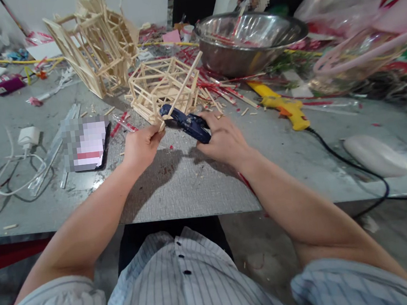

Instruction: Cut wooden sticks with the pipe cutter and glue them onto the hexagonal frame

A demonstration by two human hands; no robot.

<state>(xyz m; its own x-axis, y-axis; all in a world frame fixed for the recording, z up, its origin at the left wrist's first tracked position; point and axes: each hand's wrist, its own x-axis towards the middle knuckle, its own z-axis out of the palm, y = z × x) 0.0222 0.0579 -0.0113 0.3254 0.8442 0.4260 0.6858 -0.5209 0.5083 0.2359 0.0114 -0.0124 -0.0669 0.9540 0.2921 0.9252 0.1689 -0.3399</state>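
Observation:
Pinched between the thumb and fingers of my left hand [143, 145] is a thin wooden stick [163, 126], only its end showing. My right hand [226, 137] is closed around a dark blue hand tool [189, 124] that looks like pliers or cutters. The tool's head meets the stick at my left fingertips; whether its jaws are closed I cannot tell. Just beyond both hands sits a low frame of glued wooden sticks [144, 83]. A longer stick [188, 81] slants up across it, its lower end hidden behind the tool.
Behind stands a taller stick structure [98, 52]. A metal bowl [251, 54] is at the back right, near a yellow glue gun [282, 104] with a black cord. Left lie a phone [90, 143] and a white charger [29, 137]. A white rounded object [376, 155] rests far right.

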